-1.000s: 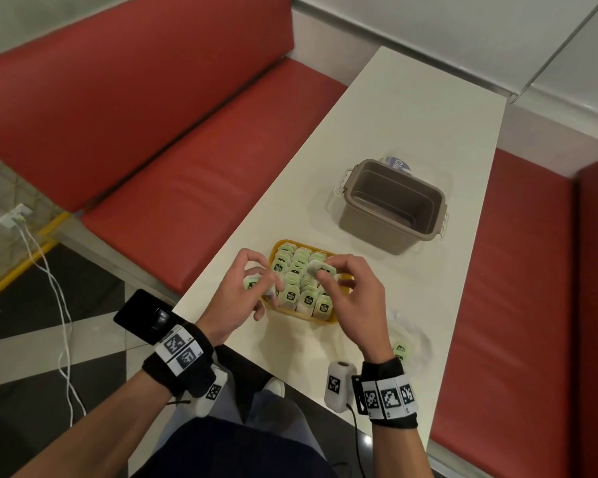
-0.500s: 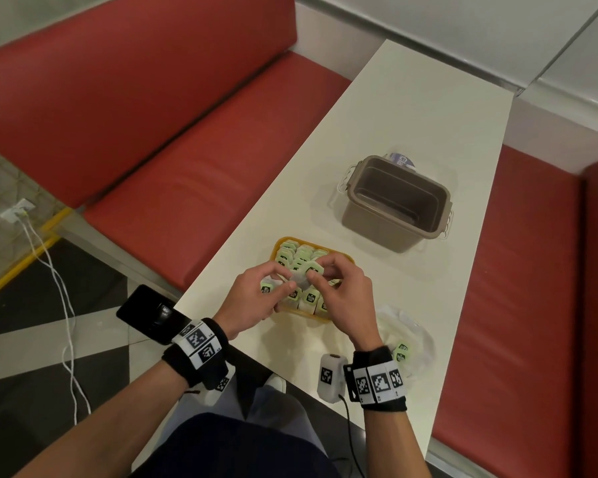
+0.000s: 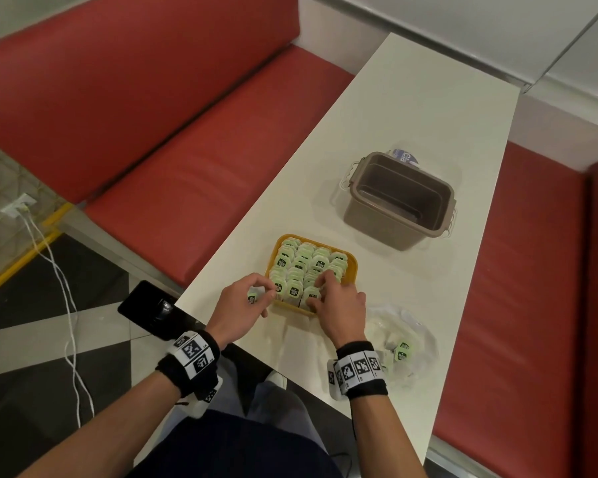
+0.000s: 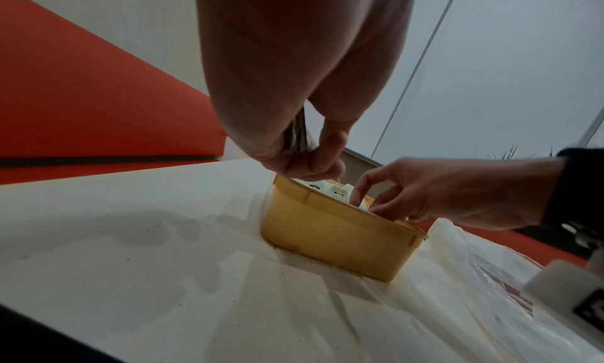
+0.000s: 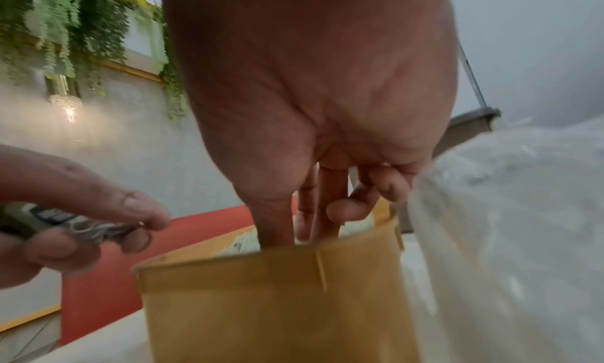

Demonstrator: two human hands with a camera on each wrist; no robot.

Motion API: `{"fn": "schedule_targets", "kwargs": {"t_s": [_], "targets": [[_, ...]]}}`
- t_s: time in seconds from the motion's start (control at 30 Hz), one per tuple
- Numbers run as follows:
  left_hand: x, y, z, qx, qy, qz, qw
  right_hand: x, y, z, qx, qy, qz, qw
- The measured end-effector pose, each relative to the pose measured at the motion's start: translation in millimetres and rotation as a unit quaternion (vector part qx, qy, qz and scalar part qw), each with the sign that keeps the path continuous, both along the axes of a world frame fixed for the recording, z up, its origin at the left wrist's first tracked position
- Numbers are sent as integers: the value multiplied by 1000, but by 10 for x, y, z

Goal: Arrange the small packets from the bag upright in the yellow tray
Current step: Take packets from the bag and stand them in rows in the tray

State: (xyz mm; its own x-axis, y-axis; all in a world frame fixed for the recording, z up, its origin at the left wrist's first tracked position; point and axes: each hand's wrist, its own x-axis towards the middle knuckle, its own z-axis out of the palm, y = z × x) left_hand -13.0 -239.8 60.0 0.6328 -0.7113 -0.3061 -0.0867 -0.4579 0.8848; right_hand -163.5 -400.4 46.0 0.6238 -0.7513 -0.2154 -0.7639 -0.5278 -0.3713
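The yellow tray (image 3: 352, 270) is seen on the white table (image 3: 411, 115), nearly filled with upright green packets (image 3: 301, 263). A few packets (image 3: 252, 298) are pinched in the curled left hand (image 3: 240, 307) just beside the tray's near left corner. The right hand (image 3: 339, 301), which met the left above the tray half a second ago, has been lowered, its fingers (image 5: 322, 200) pressed down among the near rows (nothing visibly gripped). The clear bag (image 3: 404, 336), some packets inside, lies at the right
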Motion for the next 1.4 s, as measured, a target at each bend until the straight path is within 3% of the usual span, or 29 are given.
{"fn": "schedule_targets", "kwargs": {"t_s": [0.13,0.23,0.43,0.77,0.93,1.03,1.1,1.2,1.3,1.4], "targets": [[-32,4,19,-18,-21,-20,999,-34,-56,161,-69,-18,-10,997],[-62,-3,-57,-37,-36,-53,997,-53,-108,207,-91,22,34,995],[-123,-62,-273,-7,-133,-100,986,58,-58,-24,-112,67,108,986],[-146,-89,-301,-6,-111,-84,990,76,-75,-42,-143,62,117,981],[-149,-84,-128,-24,-47,-56,997,109,-145,99,-141,-1,75,987],[-149,-64,-12,-23,-17,-40,999,135,-163,56,-141,14,76,987],[-137,-52,65,-28,26,-36,999,127,-156,55,-138,13,78,987],[-124,-39,188,-71,142,-23,987,105,-91,165,-126,-56,47,989],[-146,-10,343,-122,254,-14,959,87,14,363,-43,-175,28,983],[-137,42,478,-154,290,-36,944,39,131,604,126,-302,19,945]]}}
